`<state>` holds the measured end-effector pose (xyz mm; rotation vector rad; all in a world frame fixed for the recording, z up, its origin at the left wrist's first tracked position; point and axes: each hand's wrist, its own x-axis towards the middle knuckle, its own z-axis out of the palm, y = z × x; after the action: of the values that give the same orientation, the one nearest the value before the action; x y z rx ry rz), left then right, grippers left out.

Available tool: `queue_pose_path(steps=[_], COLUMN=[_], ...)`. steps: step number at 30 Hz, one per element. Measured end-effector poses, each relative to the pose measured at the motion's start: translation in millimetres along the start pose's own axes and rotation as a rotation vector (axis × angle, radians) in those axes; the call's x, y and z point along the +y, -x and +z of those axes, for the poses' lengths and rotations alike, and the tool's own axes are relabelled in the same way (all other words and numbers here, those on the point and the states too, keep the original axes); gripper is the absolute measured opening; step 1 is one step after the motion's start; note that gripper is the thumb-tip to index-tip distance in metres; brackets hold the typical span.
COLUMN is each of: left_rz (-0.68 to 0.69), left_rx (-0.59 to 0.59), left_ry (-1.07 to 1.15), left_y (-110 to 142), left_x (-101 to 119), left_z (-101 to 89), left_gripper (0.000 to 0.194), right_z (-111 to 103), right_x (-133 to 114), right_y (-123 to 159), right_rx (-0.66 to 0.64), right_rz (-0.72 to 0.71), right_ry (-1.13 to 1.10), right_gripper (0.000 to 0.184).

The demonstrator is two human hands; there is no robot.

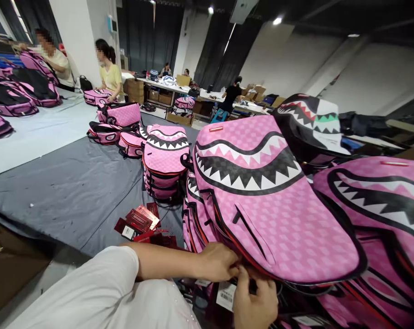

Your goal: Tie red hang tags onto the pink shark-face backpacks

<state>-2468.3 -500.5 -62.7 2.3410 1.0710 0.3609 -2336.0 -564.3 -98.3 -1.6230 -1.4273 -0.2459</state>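
Observation:
A pink checkered backpack [255,183] with a black-and-white shark-mouth print lies on top of other bags in front of me. At its lower left edge, by the red-trimmed zipper side, my left hand [218,261] is closed with bent fingers. Just below it, my right hand [255,299] pinches close to the left fingertips; whatever lies between the fingers is too small or hidden to name. A dark red hang tag [225,296] with a white barcode label hangs beside my right hand. More red hang tags [140,221] lie in a loose pile left of the backpack.
Another pink backpack [385,201] leans at right, with a black multicolour one [310,123] behind. Several pink bags [166,155] stand farther along the grey-covered table [63,196]. A person in yellow [110,75] and another person [58,64] handle pink bags at the far left.

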Motion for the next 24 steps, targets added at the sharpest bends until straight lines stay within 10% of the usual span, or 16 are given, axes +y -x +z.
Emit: queue_pose_path(steps=[24], left_rz=[-0.062], left_rx=[0.030], left_ry=[0.229], left_y=[4.4], left_x=[0.8], left_z=[-5.4], left_gripper=[0.023], right_z=[0.3], right_x=[-0.7], right_y=[3.0], right_rx=[-0.042], right_rz=[0.097], right_ry=[-0.033], right_gripper=[0.052])
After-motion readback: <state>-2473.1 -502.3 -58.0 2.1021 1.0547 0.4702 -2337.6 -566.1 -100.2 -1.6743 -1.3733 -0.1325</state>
